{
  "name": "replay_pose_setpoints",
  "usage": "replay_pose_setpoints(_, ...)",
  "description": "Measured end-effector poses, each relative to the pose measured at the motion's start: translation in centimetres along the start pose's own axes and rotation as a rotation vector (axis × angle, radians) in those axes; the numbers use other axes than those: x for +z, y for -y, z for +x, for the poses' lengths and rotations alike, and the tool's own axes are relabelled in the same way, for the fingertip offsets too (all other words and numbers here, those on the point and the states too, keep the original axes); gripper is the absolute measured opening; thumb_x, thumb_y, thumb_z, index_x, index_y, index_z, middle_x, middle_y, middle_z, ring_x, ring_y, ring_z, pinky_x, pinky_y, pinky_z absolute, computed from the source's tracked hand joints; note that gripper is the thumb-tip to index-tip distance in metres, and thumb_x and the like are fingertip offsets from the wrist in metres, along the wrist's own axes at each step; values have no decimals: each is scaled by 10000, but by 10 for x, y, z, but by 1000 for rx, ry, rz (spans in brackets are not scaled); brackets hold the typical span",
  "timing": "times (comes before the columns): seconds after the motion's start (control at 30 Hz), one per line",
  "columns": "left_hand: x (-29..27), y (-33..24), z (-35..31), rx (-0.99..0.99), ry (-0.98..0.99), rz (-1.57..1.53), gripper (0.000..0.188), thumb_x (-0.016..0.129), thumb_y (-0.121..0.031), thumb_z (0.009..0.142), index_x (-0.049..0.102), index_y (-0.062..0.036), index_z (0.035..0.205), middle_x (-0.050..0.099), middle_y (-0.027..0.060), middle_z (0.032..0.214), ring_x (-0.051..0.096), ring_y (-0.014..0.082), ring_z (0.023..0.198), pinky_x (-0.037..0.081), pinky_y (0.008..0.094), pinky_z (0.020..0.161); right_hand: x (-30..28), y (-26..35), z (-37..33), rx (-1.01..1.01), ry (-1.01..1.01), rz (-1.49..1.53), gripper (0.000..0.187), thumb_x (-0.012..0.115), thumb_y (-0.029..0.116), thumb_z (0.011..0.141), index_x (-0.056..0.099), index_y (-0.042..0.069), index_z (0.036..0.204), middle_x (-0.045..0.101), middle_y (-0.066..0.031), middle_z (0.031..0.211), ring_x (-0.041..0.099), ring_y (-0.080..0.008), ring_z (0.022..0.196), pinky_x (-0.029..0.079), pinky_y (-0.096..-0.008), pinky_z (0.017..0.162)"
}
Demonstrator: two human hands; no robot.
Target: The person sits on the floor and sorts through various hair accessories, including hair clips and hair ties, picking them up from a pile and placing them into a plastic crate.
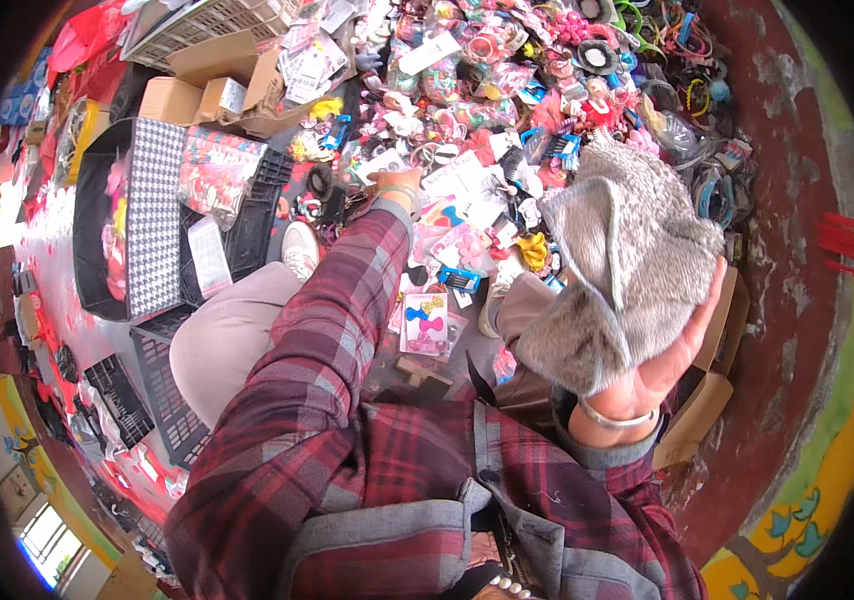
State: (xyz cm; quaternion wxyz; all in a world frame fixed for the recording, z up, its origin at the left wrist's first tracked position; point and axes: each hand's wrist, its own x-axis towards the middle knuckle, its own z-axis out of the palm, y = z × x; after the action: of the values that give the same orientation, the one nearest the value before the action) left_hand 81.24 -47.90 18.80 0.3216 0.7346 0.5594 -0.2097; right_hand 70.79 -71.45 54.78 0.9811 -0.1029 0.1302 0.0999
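Note:
My right hand (675, 358), with a bracelet at its wrist, holds up a grey plush cloth piece (637, 260), soft and folded, possibly a hat. Its fingers go behind the cloth, and the thumb side shows along the right edge. My left hand (397, 183) reaches forward to the near left of a big heap of hair accessories (477, 90). Its fingers are small and partly hidden there, so their hold cannot be made out. Below lies a card with blue and pink bow clips (426, 322), close to a blue-carded packet (459, 280).
On the left stand a houndstooth-sided box (155, 215) and a black plastic crate (169, 370). An open cardboard box (232, 95) is at the back left. Another cardboard box (692, 425) sits beside my right forearm. A dark red wall band (782, 300) borders the right.

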Motion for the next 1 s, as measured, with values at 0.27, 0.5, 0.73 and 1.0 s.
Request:
replay_pose_setpoints(0.27,9,-14,2,-110,-23,27,980,621,-309,732,-61,9,1360,253,296,1342,381,400,1182,345,479,956,-9,4,2,-60,-14,-12,468,423,410,898,460,103,1250,475,-75,1274,447,-273,1159,325,-452,995)
replay_pose_setpoints(0.5,-24,51,29,401,208,-728,468,479,-40,767,369,-7,1220,542,174,1098,533,290,1023,426,341,854,-3,-5,3,51,89,-20,433,433,388,901,509,83,1198,511,-111,1231,496,-299,1113,367,-492,960)
replay_pose_setpoints(0.73,-149,70,-56,514,964,-1499,496,386,34,731,390,50,1228,491,178,1196,468,320,1136,336,467,992,-5,-26,4,-8,80,-104,447,435,430,891,522,90,1168,567,-60,1147,544,-249,1033,424,-399,902)
replay_pose_setpoints(1.0,-271,70,-194,689,1203,-1331,403,430,-71,804,435,75,1179,518,176,1177,515,290,1082,380,409,962,7,-57,7,-21,163,-244,460,417,424,901,490,81,1198,531,-77,1199,501,-255,1093,385,-407,947)
